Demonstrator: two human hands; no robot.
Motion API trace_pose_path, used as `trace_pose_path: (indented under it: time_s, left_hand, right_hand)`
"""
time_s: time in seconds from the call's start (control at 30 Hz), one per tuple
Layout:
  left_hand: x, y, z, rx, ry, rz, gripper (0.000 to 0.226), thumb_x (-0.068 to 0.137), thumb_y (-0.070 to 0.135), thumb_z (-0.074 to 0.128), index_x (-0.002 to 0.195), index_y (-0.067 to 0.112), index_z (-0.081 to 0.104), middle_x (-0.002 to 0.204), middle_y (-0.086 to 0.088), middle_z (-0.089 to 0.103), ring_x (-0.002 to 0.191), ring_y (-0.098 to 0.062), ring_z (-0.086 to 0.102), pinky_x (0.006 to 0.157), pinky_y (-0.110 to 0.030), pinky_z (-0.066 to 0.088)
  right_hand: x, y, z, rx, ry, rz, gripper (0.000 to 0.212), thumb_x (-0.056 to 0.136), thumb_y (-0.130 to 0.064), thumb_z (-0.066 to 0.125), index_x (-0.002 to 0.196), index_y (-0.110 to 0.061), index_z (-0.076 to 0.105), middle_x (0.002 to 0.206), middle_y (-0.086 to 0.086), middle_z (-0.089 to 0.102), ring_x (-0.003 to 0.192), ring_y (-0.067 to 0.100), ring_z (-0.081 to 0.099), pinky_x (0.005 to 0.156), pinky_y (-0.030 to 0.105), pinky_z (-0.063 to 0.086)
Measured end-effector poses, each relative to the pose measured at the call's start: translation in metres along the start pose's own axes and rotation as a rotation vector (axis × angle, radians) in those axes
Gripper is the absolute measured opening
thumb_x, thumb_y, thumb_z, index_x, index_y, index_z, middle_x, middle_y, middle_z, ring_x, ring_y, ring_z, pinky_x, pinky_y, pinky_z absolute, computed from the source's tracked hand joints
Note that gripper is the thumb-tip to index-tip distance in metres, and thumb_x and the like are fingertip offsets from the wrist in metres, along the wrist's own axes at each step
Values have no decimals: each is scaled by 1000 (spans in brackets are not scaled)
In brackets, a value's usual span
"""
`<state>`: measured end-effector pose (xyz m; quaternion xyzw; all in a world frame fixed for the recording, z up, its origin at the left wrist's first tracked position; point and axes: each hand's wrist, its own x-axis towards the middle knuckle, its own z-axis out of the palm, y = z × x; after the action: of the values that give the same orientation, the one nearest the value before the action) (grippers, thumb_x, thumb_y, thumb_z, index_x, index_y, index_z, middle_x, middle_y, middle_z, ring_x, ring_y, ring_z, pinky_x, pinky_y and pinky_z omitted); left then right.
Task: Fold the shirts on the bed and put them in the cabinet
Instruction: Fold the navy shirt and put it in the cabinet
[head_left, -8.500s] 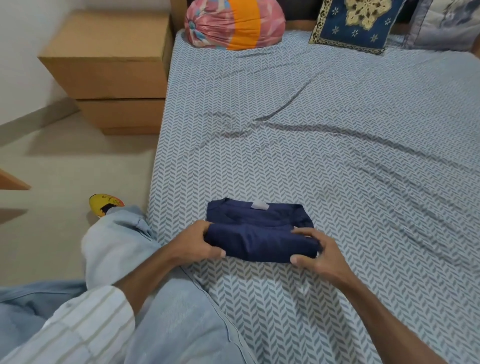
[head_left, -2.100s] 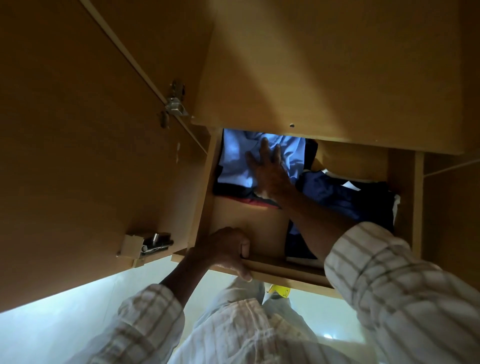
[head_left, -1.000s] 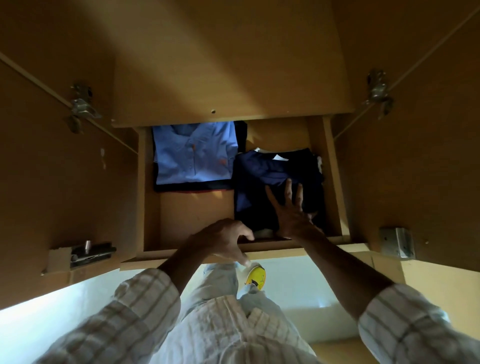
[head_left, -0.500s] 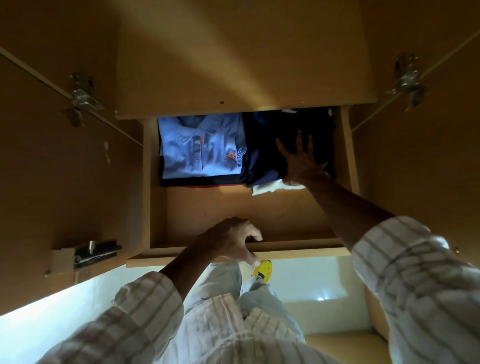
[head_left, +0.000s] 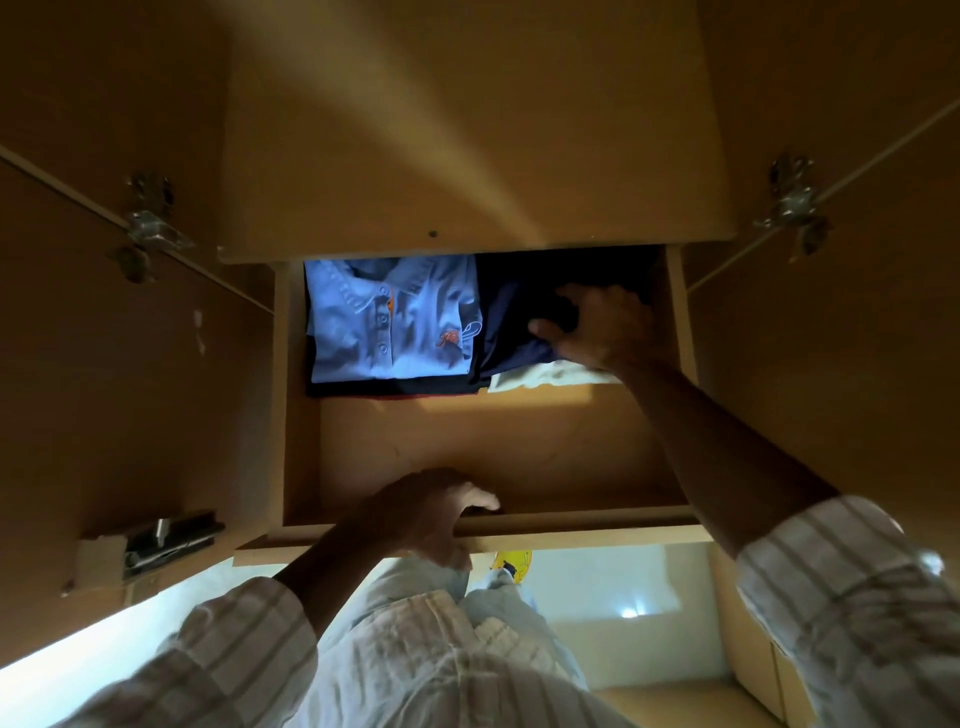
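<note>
I look down into an open wooden drawer (head_left: 519, 522) of the cabinet. A folded navy shirt (head_left: 511, 325) lies at the back right of it, on top of a white garment (head_left: 540, 375). My right hand (head_left: 602, 327) is on the navy shirt with its fingers curled into the cloth and its thumb out to the left. Beside it on the left lies a folded light blue polo shirt (head_left: 389, 322) on a dark pile. My left hand (head_left: 431, 514) grips the drawer's front edge.
A shelf board (head_left: 467, 156) overhangs the back of the drawer. Open cabinet doors with metal hinges (head_left: 148, 228) (head_left: 792, 208) stand at both sides. The drawer's bare wooden floor (head_left: 493, 447) lies in front of the clothes. Below are my light trousers and a yellow slipper (head_left: 511, 564).
My right hand has gone from flat with spread fingers to curled on the navy shirt at the drawer's back. My left hand stays on the front edge.
</note>
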<state>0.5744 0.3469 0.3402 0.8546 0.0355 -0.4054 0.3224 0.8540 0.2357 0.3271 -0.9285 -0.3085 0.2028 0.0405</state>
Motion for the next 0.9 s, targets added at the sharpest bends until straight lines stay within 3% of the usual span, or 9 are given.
trace_pose_path:
  time_s: [0.07,0.13,0.23,0.33,0.5,0.63,0.7,0.8,0.9]
  left_hand:
    - [2,0,-4,18,18,18,53,63,54,74,111,37,57,107,13,60,104,-15,59,81,-30,44]
    - [1,5,-10,95,36,38,35,63,47,72,91,40,51,85,18,55,84,-8,56,70,-27,42]
    - [-3,13,-14,96,78,57,29,65,42,69,84,32,49,74,10,55,72,-6,52,68,-29,49]
    - [-2,8,-14,105,97,59,23,68,42,66,81,35,49,68,12,51,68,-4,48,65,-26,43]
    - [1,4,-27,117,162,54,27,70,44,65,91,30,55,68,13,52,73,-6,55,64,-25,38]
    - [7,-2,-43,90,215,48,21,69,43,65,82,32,52,67,12,55,75,-8,58,65,-26,42]
    - [10,-3,-53,78,283,43,22,71,42,65,88,30,57,79,10,64,84,-11,61,69,-26,44]
    - [17,-8,-67,47,401,28,40,76,40,66,115,32,69,111,7,72,109,-13,61,89,-24,47]
    - [25,-15,-80,42,521,25,50,77,39,69,126,30,69,122,5,70,116,-14,61,99,-22,44]
  right_hand:
    - [3,0,-15,2,271,-68,42,90,-53,48,109,-22,68,108,9,70,98,38,66,80,43,55]
    - [13,5,-23,9,461,-141,34,91,-36,45,95,-14,70,99,13,67,88,39,64,70,42,54]
    - [24,13,-26,-56,588,-164,25,90,-29,52,84,-10,68,96,15,60,88,38,57,68,42,48]
    - [26,15,-26,-57,675,-147,19,92,-26,56,89,-9,64,96,15,61,90,38,57,71,42,46]
    - [27,20,-25,-82,630,-126,32,97,-32,51,118,-12,65,121,13,64,107,37,59,91,44,47]
    - [27,15,-30,-41,666,-149,26,89,-23,58,103,-7,73,107,18,71,97,35,66,86,37,53]
    - [26,12,-34,-17,629,-141,24,87,-20,61,101,-5,74,105,19,72,98,35,67,87,37,53]
    - [26,12,-35,-10,574,-115,20,84,-15,65,97,-2,74,100,21,72,94,36,69,85,37,54]
    - [26,9,-37,18,508,-85,32,89,-22,52,102,-3,74,106,21,72,102,35,68,90,37,52]
